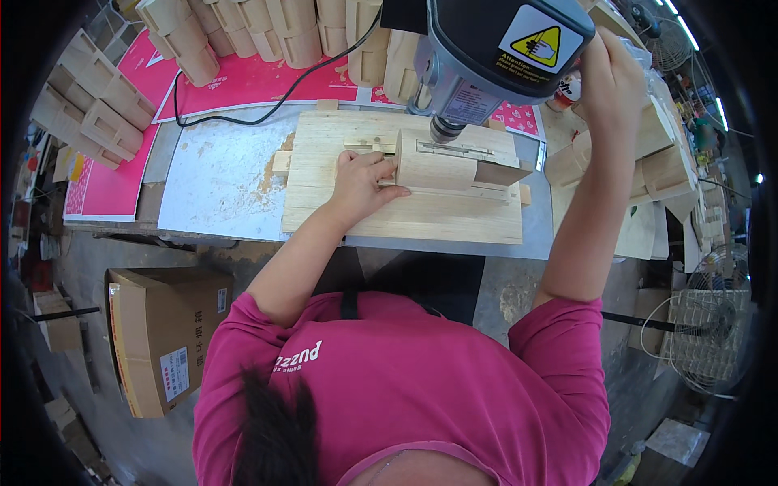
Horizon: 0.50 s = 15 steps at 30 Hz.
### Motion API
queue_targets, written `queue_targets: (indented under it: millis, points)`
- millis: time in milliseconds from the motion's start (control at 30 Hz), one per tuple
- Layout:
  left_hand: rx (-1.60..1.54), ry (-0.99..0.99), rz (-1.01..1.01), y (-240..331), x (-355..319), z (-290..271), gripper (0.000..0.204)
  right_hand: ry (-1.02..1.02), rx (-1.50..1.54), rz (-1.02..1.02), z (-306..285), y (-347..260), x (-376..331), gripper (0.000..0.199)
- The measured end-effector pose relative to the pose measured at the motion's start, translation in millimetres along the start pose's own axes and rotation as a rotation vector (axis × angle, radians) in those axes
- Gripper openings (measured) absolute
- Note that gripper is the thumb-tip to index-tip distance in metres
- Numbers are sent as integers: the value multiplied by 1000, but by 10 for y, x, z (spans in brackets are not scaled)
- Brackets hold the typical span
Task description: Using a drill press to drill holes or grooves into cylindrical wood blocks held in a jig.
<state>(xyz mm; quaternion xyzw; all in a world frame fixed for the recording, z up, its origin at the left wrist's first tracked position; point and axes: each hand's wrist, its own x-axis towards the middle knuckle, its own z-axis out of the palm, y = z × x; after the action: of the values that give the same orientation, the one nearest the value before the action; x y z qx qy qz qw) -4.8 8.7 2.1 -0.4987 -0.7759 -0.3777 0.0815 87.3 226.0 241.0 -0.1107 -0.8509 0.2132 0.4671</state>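
Note:
A pale wooden piece with a rounded top [438,171] lies on a flat wooden board [340,220] on the bench. My left hand [365,185] grips its left end, fingers bent over the end and thumb along the near side. Straight above is the chuck [446,130] of a dark bench drill [478,69], close to a slot in the piece's top; the housing hides whether the bit touches it. A thin brown plate [501,173] sticks out at the piece's right end. My right hand [613,81] is raised and closed at the drill's right side; what it holds is hidden.
Stacked wooden pieces [293,32] line the back of the bench, with more at the left [105,121] and right [656,174]. A black cable [267,113] curves across pink sheets. A cardboard box [166,340] stands on the floor at left, a fan [717,312] at right.

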Motion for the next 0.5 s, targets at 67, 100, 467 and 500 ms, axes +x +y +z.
queue_targets:
  millis: [67,100,467,500]
  points:
    - [5,-1,-8,-29,-36,-12,45,30,-64,-100,-58,-155,-327,24]
    - [-2,2,-5,-47,-49,-15,45,-3,-27,-57,-98,-223,-522,21]
    - [-16,0,6,9,-5,-8,44,142,280,-201,578,410,-1651,14]
    - [-3,-13,2,12,1,-5,44,137,262,-226,574,437,-1654,13]
